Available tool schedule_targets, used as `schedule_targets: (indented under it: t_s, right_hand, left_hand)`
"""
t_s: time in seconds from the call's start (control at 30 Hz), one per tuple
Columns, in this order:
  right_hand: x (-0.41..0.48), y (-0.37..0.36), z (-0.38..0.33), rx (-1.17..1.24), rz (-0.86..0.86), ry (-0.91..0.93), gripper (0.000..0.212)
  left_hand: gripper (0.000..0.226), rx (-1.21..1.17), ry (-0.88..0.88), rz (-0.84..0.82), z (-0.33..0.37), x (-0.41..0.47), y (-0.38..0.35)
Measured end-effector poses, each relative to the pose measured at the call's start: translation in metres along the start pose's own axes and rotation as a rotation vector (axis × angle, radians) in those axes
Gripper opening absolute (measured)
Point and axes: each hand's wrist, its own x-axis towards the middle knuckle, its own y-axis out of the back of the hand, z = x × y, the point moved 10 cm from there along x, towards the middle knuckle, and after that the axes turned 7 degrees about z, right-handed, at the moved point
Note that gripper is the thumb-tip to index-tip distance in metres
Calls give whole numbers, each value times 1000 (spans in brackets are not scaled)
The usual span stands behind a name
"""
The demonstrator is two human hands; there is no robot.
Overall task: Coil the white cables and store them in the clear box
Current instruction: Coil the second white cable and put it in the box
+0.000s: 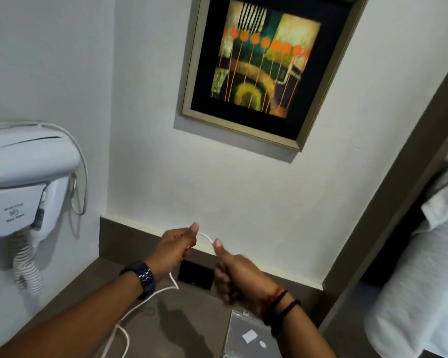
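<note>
A thin white cable [145, 302] runs from the lower left up under my left wrist and arcs between both hands near the wall. My left hand [175, 248], with a dark watch on the wrist, is closed on it, thumb up. My right hand [234, 273], with dark and red bands on the wrist, is closed on the cable's other part, thumb raised. The clear box [246, 337] lies on the brown counter below my right wrist, with a small white piece visible through it; my right forearm partly covers it.
A white wall-mounted hair dryer [23, 177] with a coiled cord hangs at the left. A framed picture [264, 63] hangs on the wall above. A black socket plate [195, 276] sits at the counter's back edge. White towels [424, 254] hang at the right.
</note>
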Motion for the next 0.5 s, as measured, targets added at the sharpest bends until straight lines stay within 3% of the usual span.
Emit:
schedule_targets:
  t_s: [0.07, 0.13, 0.17, 0.2, 0.23, 0.3, 0.33, 0.37, 0.4, 0.43, 0.47, 0.5]
  right_hand:
    - [-28, -49, -25, 219, -362, 50, 62]
    - [-50, -61, -75, 480, -487, 252, 48]
    - [-54, -53, -97, 615, -435, 351, 35]
    - [-55, -32, -113, 699, -279, 480, 22]
    - [-58, -2, -123, 687, -46, 647, 11]
    - [-87, 62, -134, 304, 608, 970, 8]
    - [-102, 76, -138, -34, 886, 1032, 7]
    - [-104, 79, -140, -382, 1033, 978, 10]
    - [-90, 76, -134, -698, 1015, 811, 24]
    - [-67, 72, -117, -925, 859, 595, 40]
    - [-51, 61, -93, -1019, 627, 415, 53]
    - [-45, 40, -70, -966, 360, 307, 60]
  left_hand:
    - [53, -4, -20, -77, 13, -3, -18]
    - [60, -49, 23, -190, 11, -16, -41]
    - [55, -65, 13, -210, 9, -23, -48]
    - [49, -62, -10, -196, 10, -28, -51]
    - [58, -28, -28, -183, 8, -31, -52]
    - [70, 127, -108, -159, 14, -35, -47]
    - [68, 178, -164, -140, 21, -34, -42]
    - [63, 198, -209, -107, 26, -32, -35]
    - [59, 230, -239, -46, 33, -26, -25]
    - [57, 266, -274, 36, 40, -20, -14]
    - [58, 295, -309, 101, 48, -13, -4]
    - [59, 314, -333, 153, 55, -6, 3]
